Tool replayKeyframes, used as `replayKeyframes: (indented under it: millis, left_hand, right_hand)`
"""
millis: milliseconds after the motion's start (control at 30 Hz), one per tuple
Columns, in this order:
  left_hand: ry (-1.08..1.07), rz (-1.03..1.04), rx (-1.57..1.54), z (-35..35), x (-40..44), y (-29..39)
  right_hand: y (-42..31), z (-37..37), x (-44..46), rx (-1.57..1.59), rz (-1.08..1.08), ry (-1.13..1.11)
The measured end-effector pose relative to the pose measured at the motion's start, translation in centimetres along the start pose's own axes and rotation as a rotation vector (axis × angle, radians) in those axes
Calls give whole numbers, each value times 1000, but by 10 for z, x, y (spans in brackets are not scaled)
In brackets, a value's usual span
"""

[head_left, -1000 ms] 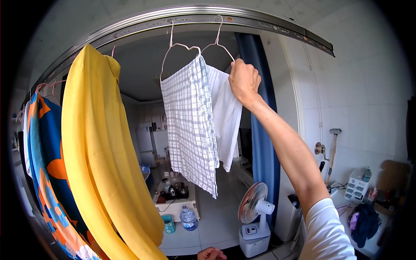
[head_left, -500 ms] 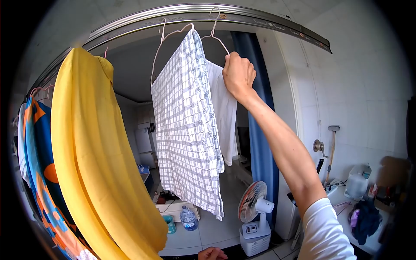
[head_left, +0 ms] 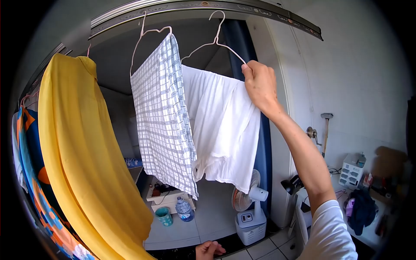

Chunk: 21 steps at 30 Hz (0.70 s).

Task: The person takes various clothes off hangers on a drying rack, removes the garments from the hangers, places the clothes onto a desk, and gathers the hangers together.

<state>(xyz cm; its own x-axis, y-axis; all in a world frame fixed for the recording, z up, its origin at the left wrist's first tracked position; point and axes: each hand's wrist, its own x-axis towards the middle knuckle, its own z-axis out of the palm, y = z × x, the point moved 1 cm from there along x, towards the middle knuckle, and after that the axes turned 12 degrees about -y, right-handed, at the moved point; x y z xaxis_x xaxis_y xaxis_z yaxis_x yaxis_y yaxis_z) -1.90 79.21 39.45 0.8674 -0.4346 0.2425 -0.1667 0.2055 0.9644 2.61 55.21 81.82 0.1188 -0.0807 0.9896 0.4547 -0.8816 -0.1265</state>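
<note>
My right hand (head_left: 261,84) is closed on the right shoulder of a thin wire clothes hanger (head_left: 216,41). A white garment (head_left: 225,123) hangs from that hanger, spread out and facing me. The hanger's hook shows at the rail's lower edge and looks apart from it. Just left hangs a checked cloth (head_left: 162,112) on its own pale hanger, partly covering the white garment's left side. Low at the bottom edge is my left hand (head_left: 209,250), fingers loosely curled and a little apart, with nothing visible in it.
A metal drying rail (head_left: 173,13) runs overhead. A yellow cloth (head_left: 82,143) and a patterned garment (head_left: 32,173) hang left. Below stand a fan (head_left: 251,221), a water bottle (head_left: 185,211) and a teal bin (head_left: 164,216). A cluttered table (head_left: 368,234) is right.
The white garment and its hanger have come down and right with my right hand, out from behind the checked cloth. The hook has left the rail. The view has shifted slightly.
</note>
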Motion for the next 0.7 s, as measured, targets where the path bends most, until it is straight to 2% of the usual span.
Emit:
replayKeyframes:
  millis: [133, 167, 233, 333, 400, 567, 700]
  left_hand:
    - [-45, -32, 11, 20, 7, -1]
    - [-41, 3, 16, 44, 0, -8]
    - [40, -17, 62, 61, 5, -9]
    - [-30, 153, 113, 85, 13, 1]
    - [-51, 193, 117, 97, 14, 17]
    - [-112, 424, 155, 140, 39, 46]
    - [-169, 448, 138, 193, 56, 49]
  right_hand:
    - [28, -48, -60, 108, 55, -111]
    - [41, -78, -85, 161, 50, -161]
    - [53, -100, -113, 172, 90, -208]
    - [70, -139, -168, 194, 200, -335]
    - [75, -157, -194, 205, 263, -430]
    - [102, -180, -247, 215, 461, -525]
    - [120, -208, -294, 184, 534, -629]
